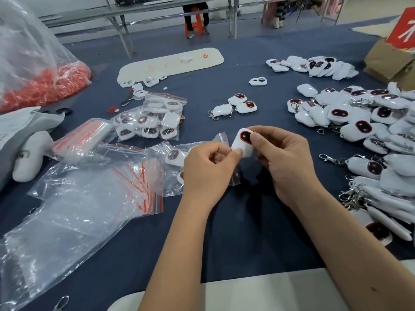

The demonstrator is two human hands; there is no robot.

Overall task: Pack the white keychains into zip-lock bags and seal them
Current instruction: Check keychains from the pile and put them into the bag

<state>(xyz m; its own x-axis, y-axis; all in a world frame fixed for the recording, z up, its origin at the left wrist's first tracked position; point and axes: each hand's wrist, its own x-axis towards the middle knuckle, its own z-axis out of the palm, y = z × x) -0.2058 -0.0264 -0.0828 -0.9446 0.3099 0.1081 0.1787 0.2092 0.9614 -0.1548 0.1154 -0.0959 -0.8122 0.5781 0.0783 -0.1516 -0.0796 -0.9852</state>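
White keychain pinched by both hands; loose keychains right, bags left.

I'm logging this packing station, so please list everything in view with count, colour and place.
held keychain: one, white, between both hands
small bag: one, clear, in the left grip
loose keychains: many, white, right side
packed bags: several, clear, centre left
empty bags: a pile, clear, red-striped, left
big sack: one, clear, red contents, far left
box: one, brown, far right
tablecloth: dark blue
left hand: holds bag
right hand: pinches keychain
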